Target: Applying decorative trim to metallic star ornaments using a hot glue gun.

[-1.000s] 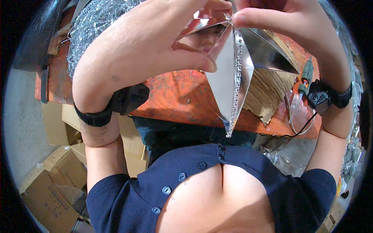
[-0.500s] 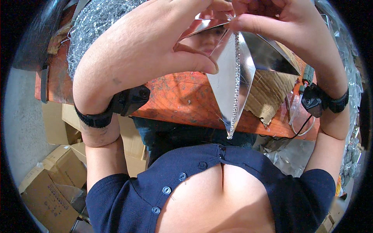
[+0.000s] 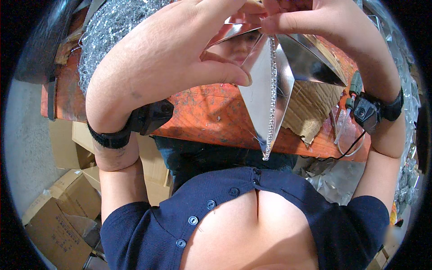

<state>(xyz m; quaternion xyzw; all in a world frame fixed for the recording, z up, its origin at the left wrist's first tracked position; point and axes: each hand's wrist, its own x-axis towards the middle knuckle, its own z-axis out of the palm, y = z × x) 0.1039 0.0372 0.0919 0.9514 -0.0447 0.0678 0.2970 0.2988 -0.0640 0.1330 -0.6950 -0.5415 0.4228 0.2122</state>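
A shiny mirror-faced star [image 3: 257, 101] with pointed, ridged arms is held above the table, one long point aimed toward me. My left hand [image 3: 184, 49] grips it from the left, the thumb lying on its edge and the fingers behind. A strip of clear rhinestones [image 3: 272, 90] follows the ridge of the near point up toward the centre. At that strip's upper end is my right hand [image 3: 315, 20], its thumb pressed in and its fingers curled. The picture's top edge and the hand itself hide what those fingertips pinch.
Beneath the star is a worn orange table [image 3: 202, 117] with a torn piece of cardboard [image 3: 310, 105]. A green-handled tool [image 3: 355, 83] and a thin cable lie at the right. Silvery tinsel-like material [image 3: 105, 45] is heaped at the back left. Cardboard boxes [image 3: 67, 198] stand on the floor.
My right hand has shifted slightly up and left along the top of the star, and its wrist has turned a little. The star and my left hand are nearly unmoved.
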